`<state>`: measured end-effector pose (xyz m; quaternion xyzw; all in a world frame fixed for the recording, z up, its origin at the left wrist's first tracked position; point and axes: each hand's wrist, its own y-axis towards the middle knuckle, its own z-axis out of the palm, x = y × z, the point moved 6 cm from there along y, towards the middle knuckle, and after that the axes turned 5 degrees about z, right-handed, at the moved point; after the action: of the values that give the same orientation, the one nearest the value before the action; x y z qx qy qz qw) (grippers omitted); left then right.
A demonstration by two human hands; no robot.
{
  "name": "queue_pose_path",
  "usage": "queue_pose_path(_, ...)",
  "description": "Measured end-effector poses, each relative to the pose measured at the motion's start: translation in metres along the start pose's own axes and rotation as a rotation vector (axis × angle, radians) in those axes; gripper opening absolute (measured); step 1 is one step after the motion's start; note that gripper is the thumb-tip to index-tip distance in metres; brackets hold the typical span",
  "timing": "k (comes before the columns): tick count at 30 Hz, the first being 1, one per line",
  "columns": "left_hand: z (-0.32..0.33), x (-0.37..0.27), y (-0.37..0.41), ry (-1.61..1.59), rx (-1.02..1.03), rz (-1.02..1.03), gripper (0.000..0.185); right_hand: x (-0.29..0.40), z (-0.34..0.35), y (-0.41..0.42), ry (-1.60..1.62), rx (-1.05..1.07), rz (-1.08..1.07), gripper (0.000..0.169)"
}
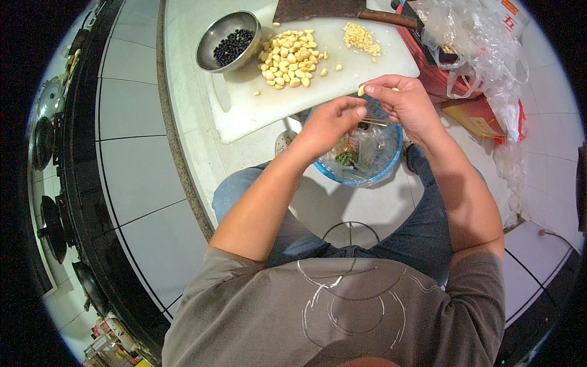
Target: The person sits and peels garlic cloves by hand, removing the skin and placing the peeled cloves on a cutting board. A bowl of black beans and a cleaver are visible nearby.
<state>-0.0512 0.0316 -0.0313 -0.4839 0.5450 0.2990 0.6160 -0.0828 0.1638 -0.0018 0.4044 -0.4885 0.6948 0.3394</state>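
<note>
My right hand (403, 98) pinches a peeled garlic clove (362, 90) between thumb and finger, with another pale piece at its fingers. My left hand (337, 117) is close beside it, holding thin wooden sticks (375, 121), perhaps toothpicks or skewers. Both are above a blue waste basket (398, 156) lined with clear plastic. Beyond them, a white cutting board (257, 112) bears a pile of peeled garlic cloves (291, 57) and a small heap of chopped garlic (361, 39). A metal bowl (204, 46) of dark beans or berries (233, 47) rests at the board's left.
A cleaver (316, 9) with a wooden handle lies across the board's far edge. Plastic bags (481, 46) pile over a red container (429, 80) at right. A perforated metal utensil (285, 141) is left of the basket. Pans (55, 229) stand at far left.
</note>
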Motion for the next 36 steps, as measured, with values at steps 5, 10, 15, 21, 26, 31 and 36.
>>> queue_pose_path(5, 0.001, -0.011, -0.006, -0.415, 0.057, -0.037, 0.037, -0.003, 0.002, 0.008, -0.264, 0.006, -0.278, 0.014)
queue_pose_path(10, 0.003, -0.01, -0.006, -0.51, 0.072, 0.011, 0.039, 0.003, 0.014, -0.006, -0.11, 0.054, -0.061, 0.013)
queue_pose_path(15, 0.005, -0.014, -0.007, -0.725, 0.115, -0.037, 0.04, -0.009, 0.005, 0.001, 0.256, 0.126, 0.084, 0.015)
queue_pose_path(21, 0.005, -0.013, -0.009, -0.785, 0.141, -0.066, 0.04, 0.004, 0.007, -0.004, -0.052, 0.068, -0.024, 0.022)
queue_pose_path(26, 0.006, -0.012, -0.009, -0.77, 0.139, -0.107, 0.041, 0.006, 0.02, -0.006, -0.278, 0.109, -0.255, 0.019)
queue_pose_path(31, 0.005, -0.01, -0.009, -0.845, 0.186, -0.081, 0.04, 0.009, 0.016, -0.006, -0.402, 0.035, -0.332, 0.018)
queue_pose_path(36, -0.008, -0.011, -0.006, -0.72, -0.027, -0.008, 0.03, 0.008, 0.006, -0.005, -0.223, -0.02, -0.151, 0.017)
